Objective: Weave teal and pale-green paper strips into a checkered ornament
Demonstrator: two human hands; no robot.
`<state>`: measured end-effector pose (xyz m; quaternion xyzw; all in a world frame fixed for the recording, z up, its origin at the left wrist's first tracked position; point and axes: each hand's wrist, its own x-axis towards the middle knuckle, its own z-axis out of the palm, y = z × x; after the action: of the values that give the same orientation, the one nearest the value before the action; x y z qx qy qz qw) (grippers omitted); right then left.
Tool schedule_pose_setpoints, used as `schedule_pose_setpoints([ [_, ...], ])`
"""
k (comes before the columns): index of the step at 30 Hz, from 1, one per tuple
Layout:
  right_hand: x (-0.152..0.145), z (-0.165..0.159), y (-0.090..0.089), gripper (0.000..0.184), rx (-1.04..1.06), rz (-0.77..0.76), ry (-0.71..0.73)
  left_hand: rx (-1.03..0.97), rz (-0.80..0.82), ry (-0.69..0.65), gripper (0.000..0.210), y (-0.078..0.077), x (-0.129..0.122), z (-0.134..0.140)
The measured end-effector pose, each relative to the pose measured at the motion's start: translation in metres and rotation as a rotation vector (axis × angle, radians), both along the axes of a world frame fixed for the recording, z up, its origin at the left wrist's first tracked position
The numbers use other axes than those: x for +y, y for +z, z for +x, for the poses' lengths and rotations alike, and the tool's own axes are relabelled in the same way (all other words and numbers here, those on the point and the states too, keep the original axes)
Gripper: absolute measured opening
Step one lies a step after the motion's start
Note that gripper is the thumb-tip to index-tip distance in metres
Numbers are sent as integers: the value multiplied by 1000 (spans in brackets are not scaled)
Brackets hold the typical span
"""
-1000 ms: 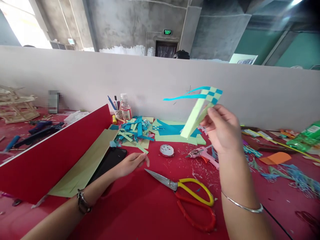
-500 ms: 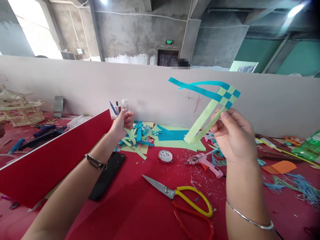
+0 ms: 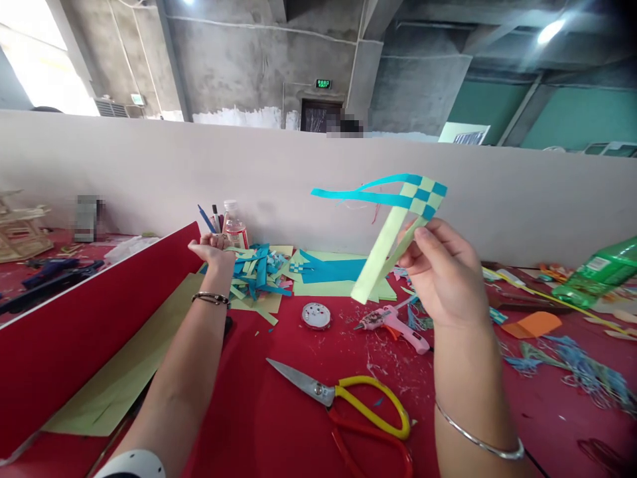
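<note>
My right hand pinches a paper weave between thumb and fingers. Blue and pale green strips cross there in a small checkerboard. Two long blue tails point left from it, while pale green tails hang downward. My left hand is raised with its fingers curled in and its thumb out to the left; nothing shows in it. Just behind that hand stands a clear bottle, with a heap of blue and green paper strips to its right. Scissors with one yellow and one red handle lie spread on the table between my forearms.
A pink glue gun and a round white lid lie mid-table. Behind them are green and blue paper sheets. A red board leans at the left. Thread bundles and a green bottle are at the right.
The view has turned slightly right. My left hand has moved left and rotated, uncovering the clear bottle. The weave in my right hand is a little lower, and its tails have shifted.
</note>
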<state>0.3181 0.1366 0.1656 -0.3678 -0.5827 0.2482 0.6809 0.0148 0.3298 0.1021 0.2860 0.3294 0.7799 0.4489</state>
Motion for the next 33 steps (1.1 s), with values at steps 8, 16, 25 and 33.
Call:
schedule_pose_setpoints([
  [8,6,-6,-5,14,-57,-45,31,169,-164,241,31,-16,32,2],
  [16,7,-13,-6,11,-3,-55,130,745,-361,111,31,-40,28,-6],
  [25,8,-8,-11,21,-365,-241,111,1215,-369,-291,29,-14,14,-24],
  [33,7,-12,-10,22,-460,-275,144,1244,-79,-735,46,54,-49,-11],
])
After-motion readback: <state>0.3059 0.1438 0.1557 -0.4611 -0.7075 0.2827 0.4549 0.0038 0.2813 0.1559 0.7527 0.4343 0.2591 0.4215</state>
